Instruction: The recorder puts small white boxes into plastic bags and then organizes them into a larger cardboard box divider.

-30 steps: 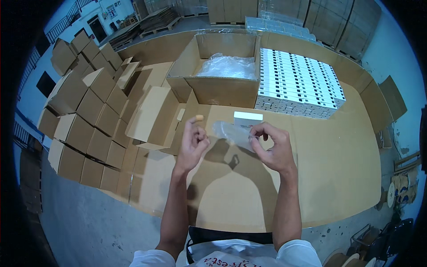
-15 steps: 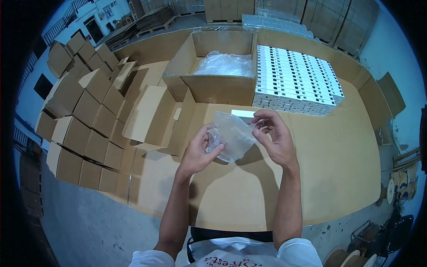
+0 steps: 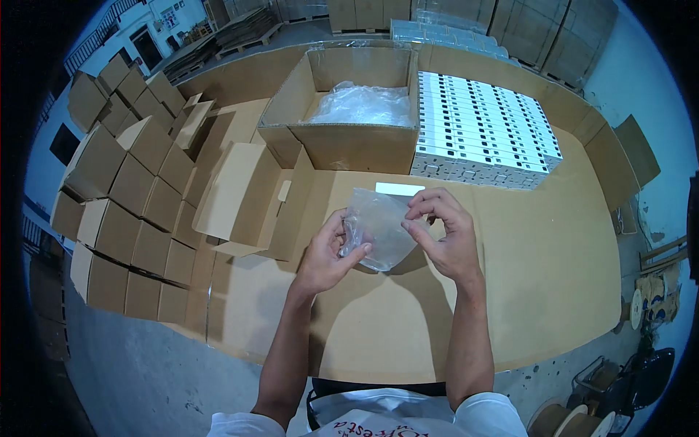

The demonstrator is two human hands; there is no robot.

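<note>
Cardboard-covered table (image 3: 568, 291) — grey concrete floor (image 3: 145, 371)

Even cool overhead light, soft shadows under forearms, sharp centre, fisheye bending, dark vignetted corners

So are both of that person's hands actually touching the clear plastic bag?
Touching. The head view shows the left hand pinching the clear plastic bag at its left edge, and the right hand gripping its right edge with fingertips.
</note>
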